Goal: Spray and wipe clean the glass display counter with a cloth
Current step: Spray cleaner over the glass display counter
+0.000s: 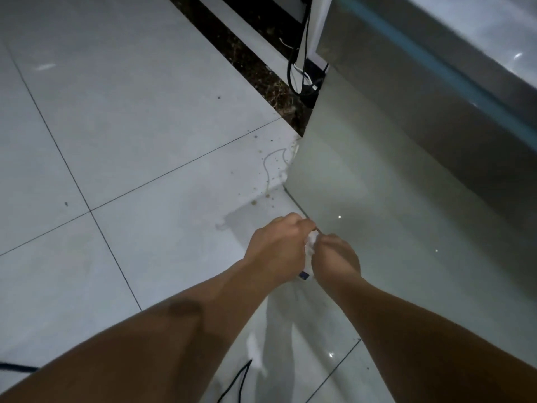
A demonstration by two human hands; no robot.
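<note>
1. White crumpled cloth, bunched between left hand and right hand, low beside the worktop's smooth glass front
2. Each grip is curled tight, pinching the cloth, over glossy floor tiles

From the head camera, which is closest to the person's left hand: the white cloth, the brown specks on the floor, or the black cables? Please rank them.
1. White cloth: pinched in the left hand, on its right.
2. Brown specks: on the tiles just beyond.
3. Black cables: far ahead, by the counter end.
</note>
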